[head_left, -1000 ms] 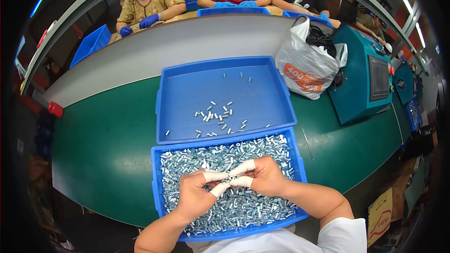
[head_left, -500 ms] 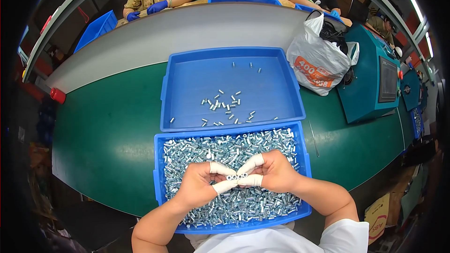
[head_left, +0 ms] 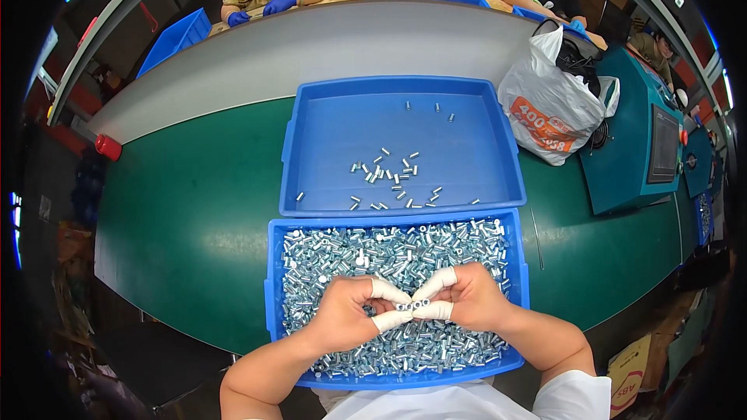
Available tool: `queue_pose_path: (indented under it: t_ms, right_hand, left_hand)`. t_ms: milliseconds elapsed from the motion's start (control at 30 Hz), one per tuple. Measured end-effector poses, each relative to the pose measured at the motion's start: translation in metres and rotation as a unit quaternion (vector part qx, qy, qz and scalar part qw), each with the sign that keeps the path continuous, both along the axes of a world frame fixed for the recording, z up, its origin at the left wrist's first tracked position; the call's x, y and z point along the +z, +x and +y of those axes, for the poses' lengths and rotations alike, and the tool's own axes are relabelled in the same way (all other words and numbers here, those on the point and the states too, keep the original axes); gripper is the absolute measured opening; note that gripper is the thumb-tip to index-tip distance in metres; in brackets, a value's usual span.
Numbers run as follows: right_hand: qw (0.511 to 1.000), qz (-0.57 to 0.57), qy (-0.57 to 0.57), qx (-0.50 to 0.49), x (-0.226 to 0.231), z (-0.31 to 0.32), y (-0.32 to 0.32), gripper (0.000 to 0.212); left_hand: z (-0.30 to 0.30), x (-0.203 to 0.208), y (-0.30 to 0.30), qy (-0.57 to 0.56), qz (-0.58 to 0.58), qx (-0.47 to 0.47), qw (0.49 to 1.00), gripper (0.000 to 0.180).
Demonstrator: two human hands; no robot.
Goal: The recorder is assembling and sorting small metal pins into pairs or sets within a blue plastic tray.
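Over the near blue tray (head_left: 275, 280), my left hand (head_left: 350, 313) and my right hand (head_left: 473, 297) meet fingertip to fingertip. White covers wrap the thumbs and index fingers. Pinched between them is a short row of small metal sleeves (head_left: 413, 305), their round open ends facing up toward me. Heaps of the same shiny silver sleeves (head_left: 405, 253) fill the near tray below. Beyond it stands a far blue tray (head_left: 334, 120), touching the near one, with scattered sleeves (head_left: 381, 173) lying on its bottom.
A thin metal rod (head_left: 538, 239) lies on the green table (head_left: 187, 225) right of the trays. Further back are a white plastic bag (head_left: 545, 101) and a teal machine with a screen (head_left: 634, 140). Behind a grey partition (head_left: 350, 39), people in blue gloves sit by blue bins.
The whole view has shifted slightly, so the trays and table appear further right. Both hands still hold the row of sleeves together over the near tray.
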State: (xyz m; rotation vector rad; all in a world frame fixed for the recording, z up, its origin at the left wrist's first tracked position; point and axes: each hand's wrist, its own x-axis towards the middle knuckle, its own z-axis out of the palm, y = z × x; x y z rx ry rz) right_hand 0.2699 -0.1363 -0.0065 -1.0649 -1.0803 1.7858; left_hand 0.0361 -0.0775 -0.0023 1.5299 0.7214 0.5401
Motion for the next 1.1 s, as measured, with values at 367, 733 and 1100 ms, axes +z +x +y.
queue_pose_path:
  t_ms: [367,733,1100]
  right_hand:
    - [0.999,0.033,0.022,-0.015,0.004,0.001,0.0,0.017]
    - [0.998,0.064,0.022,-0.018,0.0,0.005,0.008,0.018]
    - [0.993,0.106,0.004,-0.044,-0.005,0.002,0.012,0.017]
  left_hand:
    - [0.003,0.012,0.002,0.037,-0.001,-0.008,0.999,0.023]
    - [-0.001,0.032,0.014,0.051,0.027,0.02,0.998,0.021]
    - [0.004,0.018,0.02,-0.062,-0.017,0.012,0.998,0.02]
